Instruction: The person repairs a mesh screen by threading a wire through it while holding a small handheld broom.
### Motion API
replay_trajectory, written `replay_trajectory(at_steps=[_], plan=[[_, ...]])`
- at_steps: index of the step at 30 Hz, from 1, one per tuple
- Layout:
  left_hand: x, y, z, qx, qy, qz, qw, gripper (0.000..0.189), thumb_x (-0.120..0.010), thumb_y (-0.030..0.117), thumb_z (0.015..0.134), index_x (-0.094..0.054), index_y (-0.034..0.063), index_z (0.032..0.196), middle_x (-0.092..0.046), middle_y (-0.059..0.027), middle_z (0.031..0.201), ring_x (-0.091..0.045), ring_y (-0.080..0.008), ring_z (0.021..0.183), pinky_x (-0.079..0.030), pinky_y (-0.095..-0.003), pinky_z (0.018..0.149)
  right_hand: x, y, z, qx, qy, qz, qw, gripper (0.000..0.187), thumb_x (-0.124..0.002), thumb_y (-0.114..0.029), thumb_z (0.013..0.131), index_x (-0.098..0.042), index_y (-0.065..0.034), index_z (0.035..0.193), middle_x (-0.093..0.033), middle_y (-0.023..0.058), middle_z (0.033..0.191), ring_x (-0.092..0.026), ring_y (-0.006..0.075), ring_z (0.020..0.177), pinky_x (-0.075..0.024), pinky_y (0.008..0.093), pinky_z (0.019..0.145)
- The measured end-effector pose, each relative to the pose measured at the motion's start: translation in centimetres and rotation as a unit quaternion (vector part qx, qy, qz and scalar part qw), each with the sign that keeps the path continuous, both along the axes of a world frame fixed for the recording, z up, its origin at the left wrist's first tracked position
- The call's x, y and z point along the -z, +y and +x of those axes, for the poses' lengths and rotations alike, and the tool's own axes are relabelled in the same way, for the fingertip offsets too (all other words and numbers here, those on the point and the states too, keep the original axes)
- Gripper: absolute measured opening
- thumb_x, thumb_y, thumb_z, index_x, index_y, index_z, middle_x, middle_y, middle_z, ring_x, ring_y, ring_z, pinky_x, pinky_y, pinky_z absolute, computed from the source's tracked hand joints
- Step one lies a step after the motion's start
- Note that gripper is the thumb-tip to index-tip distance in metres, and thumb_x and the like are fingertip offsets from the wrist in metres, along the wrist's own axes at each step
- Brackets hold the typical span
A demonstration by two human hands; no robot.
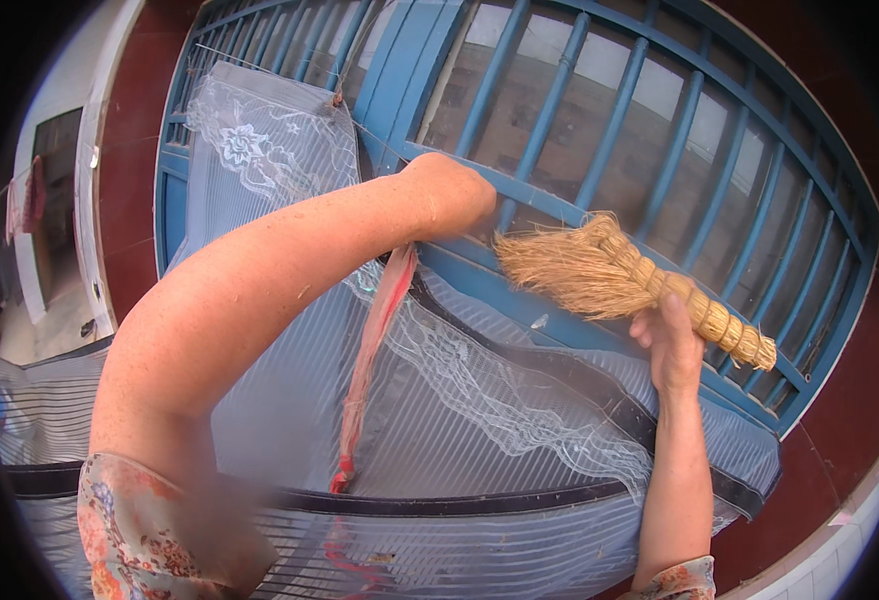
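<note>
My right hand (pixel 676 345) grips the bound handle of a short straw hand broom (pixel 634 277), thumb along the stalks. The broom's bristles point left, in front of a blue barred window frame. My left hand (pixel 454 193) is bent over at the upper middle, before the lower rail of the frame, with its fingers hidden behind the back of the hand. A striped translucent mesh curtain (pixel 267 360) with lace trim hangs below and left of it. Just under my left wrist, a pink and red cloth strip (pixel 375 352) hangs down over the curtain.
Blue metal bars (pixel 619 112) cover glass panes behind the broom. A thin wire (pixel 259 69) runs along the curtain's top left. Dark red tiled wall (pixel 852 375) flanks the frame. At far left, a doorway (pixel 56 187) has cloth hanging by it. Dark curtain bands (pixel 439 504) cross low.
</note>
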State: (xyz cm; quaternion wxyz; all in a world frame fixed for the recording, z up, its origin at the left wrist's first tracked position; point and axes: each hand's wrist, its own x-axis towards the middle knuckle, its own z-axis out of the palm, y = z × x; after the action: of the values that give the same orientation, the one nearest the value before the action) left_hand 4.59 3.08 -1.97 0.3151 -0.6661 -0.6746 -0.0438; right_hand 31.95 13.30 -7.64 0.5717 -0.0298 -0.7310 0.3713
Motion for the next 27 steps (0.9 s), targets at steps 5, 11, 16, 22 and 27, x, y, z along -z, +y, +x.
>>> replay_trajectory(at_steps=[5,11,16,22,27], plan=[[0.1,0.1,-0.4,0.028,-0.044,-0.011,0.999,0.013,-0.059,0.008,0.072,-0.066,0.0083,0.083,-0.066,-0.0087,0.084,-0.062,-0.0266,0.084,-0.048,-0.0363,0.070,0.1,0.2,0.1,0.001,-0.002,0.015,1.000,0.034,-0.058,-0.028,0.086,-0.048,-0.0006,0.105,-0.057,0.0091,0.074,-0.055,0.0110,0.054,-0.0408,0.0193,0.047],[0.9,0.8,-2.6,0.132,-0.172,0.003,0.976,0.012,-0.058,0.011,0.072,-0.067,0.0104,0.080,-0.066,-0.0086,0.080,-0.063,-0.0260,0.077,-0.048,-0.0357,0.067,0.1,0.1,0.1,-0.001,0.007,0.001,1.000,0.035,-0.058,-0.029,0.086,-0.048,-0.0008,0.104,-0.057,0.0085,0.074,-0.055,0.0108,0.055,-0.0407,0.0191,0.047],[0.6,-0.3,-2.8,0.125,-0.211,-0.029,0.969,0.011,-0.058,0.010,0.079,-0.065,0.0045,0.085,-0.065,-0.0100,0.081,-0.062,-0.0238,0.081,-0.046,-0.0328,0.073,0.1,0.2,0.2,-0.003,0.006,0.004,1.000,0.034,-0.058,-0.029,0.086,-0.049,-0.0014,0.103,-0.057,0.0081,0.074,-0.055,0.0102,0.055,-0.0407,0.0189,0.047],[0.1,-1.4,-4.0,0.163,-0.364,-0.034,0.917,0.010,-0.054,0.002,0.080,-0.064,-0.0012,0.081,-0.057,-0.0043,0.065,-0.055,-0.0106,0.059,-0.045,-0.0272,0.056,0.1,0.5,0.2,-0.011,0.003,-0.006,1.000,0.032,-0.058,-0.028,0.086,-0.049,-0.0016,0.102,-0.057,0.0079,0.074,-0.055,0.0099,0.055,-0.0408,0.0188,0.047],[1.2,-1.1,-3.2,0.182,-0.313,0.010,0.932,0.010,-0.056,0.006,0.080,-0.064,-0.0005,0.083,-0.059,-0.0069,0.067,-0.058,-0.0154,0.063,-0.046,-0.0291,0.062,0.2,0.4,0.3,-0.001,0.003,-0.002,1.000,0.031,-0.058,-0.028,0.087,-0.049,-0.0017,0.102,-0.058,0.0080,0.074,-0.055,0.0101,0.056,-0.0407,0.0188,0.047]])
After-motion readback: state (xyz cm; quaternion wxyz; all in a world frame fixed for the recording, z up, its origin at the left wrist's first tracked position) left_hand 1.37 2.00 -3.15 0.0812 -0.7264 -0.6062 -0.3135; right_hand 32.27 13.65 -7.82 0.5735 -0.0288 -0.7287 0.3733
